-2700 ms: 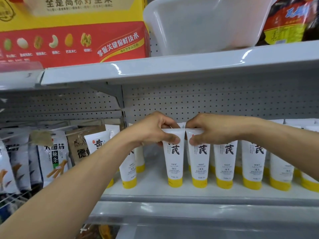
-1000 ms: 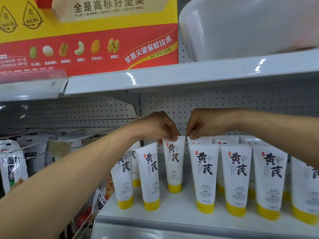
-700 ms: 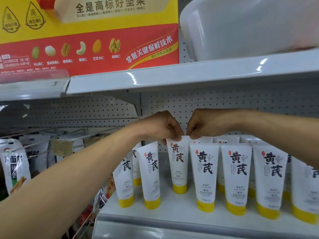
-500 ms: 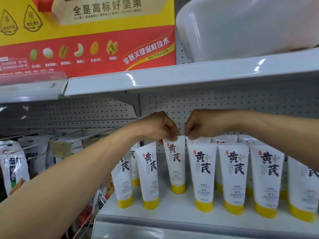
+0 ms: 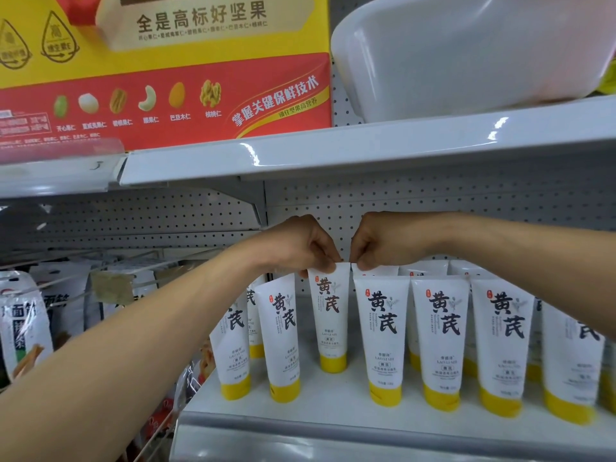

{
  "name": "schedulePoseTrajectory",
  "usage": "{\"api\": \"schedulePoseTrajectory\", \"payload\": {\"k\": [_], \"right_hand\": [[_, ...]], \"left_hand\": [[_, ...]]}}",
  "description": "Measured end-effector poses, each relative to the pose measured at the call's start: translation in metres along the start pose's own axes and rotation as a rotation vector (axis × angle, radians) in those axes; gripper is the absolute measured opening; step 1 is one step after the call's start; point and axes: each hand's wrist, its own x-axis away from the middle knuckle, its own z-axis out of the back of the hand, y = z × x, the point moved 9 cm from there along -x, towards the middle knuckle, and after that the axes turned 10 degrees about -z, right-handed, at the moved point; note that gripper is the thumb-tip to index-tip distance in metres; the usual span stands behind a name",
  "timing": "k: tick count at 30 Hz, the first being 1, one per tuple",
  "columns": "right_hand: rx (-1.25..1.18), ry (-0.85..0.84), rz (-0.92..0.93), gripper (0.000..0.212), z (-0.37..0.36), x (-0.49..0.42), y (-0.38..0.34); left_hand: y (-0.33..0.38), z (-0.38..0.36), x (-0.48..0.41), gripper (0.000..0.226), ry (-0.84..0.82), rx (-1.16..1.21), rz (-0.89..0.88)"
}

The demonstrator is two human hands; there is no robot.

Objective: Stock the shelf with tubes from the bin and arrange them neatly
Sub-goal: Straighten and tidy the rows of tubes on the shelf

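Tubes (image 5: 386, 338) are standing cap-down along the shelf (image 5: 333, 408); I'm pinching one set-back tube (image 5: 330, 315) by its top edge with my left hand (image 5: 300, 248), while my right hand (image 5: 383, 241) fingers are pinching the tube behind (image 5: 376, 271).

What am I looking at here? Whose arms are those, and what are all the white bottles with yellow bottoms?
A person wears a camera on their head, so you see their own two arms reaching forward. No robot here. They are filling a shop shelf. The white things are tubes standing on their yellow caps. The left hand pinches the top of one tube that stands a little further back. The right hand pinches the top of a tube behind the front row, mostly hidden. On the shelf above sit a red and yellow nut box and a white plastic bin. Snack bags hang on the left.
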Motion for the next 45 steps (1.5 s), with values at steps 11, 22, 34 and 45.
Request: {"api": "schedulePoseTrajectory", "payload": {"k": [11, 22, 34, 45], "right_hand": [[-0.063, 0.18, 0.057, 0.02, 0.025, 0.029, -0.008], [-0.029, 0.04, 0.057, 0.031, -0.015, 0.047, -0.01], [-0.039, 0.014, 0.029, 0.01, -0.026, 0.043, -0.009], [-0.036, 0.009, 0.016, 0.019, -0.024, 0.046, -0.013]], "left_hand": [[0.009, 0.017, 0.019, 0.016, 0.099, -0.057, -0.024], [0.005, 0.017, 0.1, 0.044, 0.002, -0.511, 0.334], [0.008, -0.01, 0.077, 0.013, 0.081, 0.111, 0.129], [0.011, -0.019, 0.062, 0.014, 0.073, 0.187, 0.092]]}}
